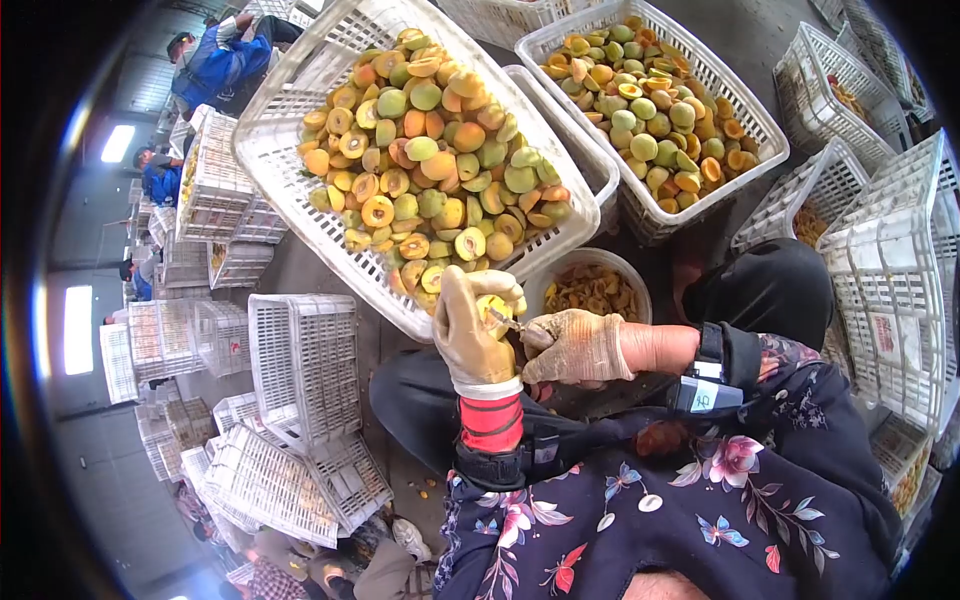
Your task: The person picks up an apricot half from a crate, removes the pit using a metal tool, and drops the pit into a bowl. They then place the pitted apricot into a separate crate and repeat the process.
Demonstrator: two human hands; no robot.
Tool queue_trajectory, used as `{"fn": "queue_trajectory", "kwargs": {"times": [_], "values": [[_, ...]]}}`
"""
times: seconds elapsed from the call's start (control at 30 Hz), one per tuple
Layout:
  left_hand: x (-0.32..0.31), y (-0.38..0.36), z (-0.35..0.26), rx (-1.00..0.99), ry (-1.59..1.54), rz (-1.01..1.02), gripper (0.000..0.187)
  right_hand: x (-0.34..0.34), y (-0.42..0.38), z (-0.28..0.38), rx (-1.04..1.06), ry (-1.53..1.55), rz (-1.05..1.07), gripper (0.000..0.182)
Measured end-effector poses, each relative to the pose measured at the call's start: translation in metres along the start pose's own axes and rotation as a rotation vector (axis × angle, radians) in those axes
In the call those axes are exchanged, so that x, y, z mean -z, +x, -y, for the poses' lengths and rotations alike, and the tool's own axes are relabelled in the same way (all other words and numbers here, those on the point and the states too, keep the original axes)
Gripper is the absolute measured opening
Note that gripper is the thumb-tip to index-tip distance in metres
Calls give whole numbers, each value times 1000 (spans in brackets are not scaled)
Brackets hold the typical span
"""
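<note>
Gloved hands on one fruit, blade in

Cloth gloves on both. My left hand (470, 335) is wrapped around a yellow fruit (492, 307), held just over the near edge of the big white crate (290, 190) of halved and whole fruit. My right hand (572, 347) is closed on a small knife (506, 319); tip looks to be in the fruit, though the blade is mostly hidden. Round bowl of pits (597, 289) sits just right of the hands. Second full crate (690, 215) far right. Empty crates (300, 365) stacked left. Other workers far left.
</note>
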State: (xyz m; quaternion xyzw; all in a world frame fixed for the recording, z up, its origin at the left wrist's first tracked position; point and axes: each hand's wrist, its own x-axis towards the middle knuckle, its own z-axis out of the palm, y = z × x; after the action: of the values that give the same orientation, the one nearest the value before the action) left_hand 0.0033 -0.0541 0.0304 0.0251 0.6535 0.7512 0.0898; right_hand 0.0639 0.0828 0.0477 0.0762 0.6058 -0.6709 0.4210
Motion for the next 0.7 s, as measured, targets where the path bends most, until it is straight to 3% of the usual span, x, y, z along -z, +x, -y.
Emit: {"fn": "queue_trajectory", "kwargs": {"times": [0.07, 0.13, 0.17, 0.2, 0.3, 0.4, 0.43, 0.47, 0.53, 0.57, 0.7], "values": [[0, 0, 1, 23, -81, 18, 50, -2, 9, -6, -18, -69, -10, 20], [-2, -1, -2, 18, -13, 11, 51, -5, 26, -27, 234, -448, -310, 20], [-2, -1, -2, 13, 60, 8, 51, 0, 43, -45, 429, -468, -224, 27], [-1, 0, -2, 15, 61, 8, 51, -1, 37, -38, 428, -466, -223, 27], [2, 2, -2, -34, 174, 4, 51, -4, -8, 14, -48, 8, -78, 24], [0, 1, 1, -85, 93, 63, 50, -5, -4, 7, -8, 187, -50, 21], [-4, -1, 2, -42, -3, -2, 50, -11, 14, -6, 91, 1, -122, 19], [-6, -4, 4, 3, -98, -69, 51, -8, 24, -20, 86, 5, -123, 19], [-8, -4, 3, 21, -176, -27, 51, -3, 29, -31, 346, -376, -280, 21], [-10, -7, 0, 65, -195, -43, 51, 5, 33, -34, 327, -630, -234, 27], [-15, -8, -12, 114, -158, -60, 49, 12, 17, -13, 191, -788, -243, 32]]}}
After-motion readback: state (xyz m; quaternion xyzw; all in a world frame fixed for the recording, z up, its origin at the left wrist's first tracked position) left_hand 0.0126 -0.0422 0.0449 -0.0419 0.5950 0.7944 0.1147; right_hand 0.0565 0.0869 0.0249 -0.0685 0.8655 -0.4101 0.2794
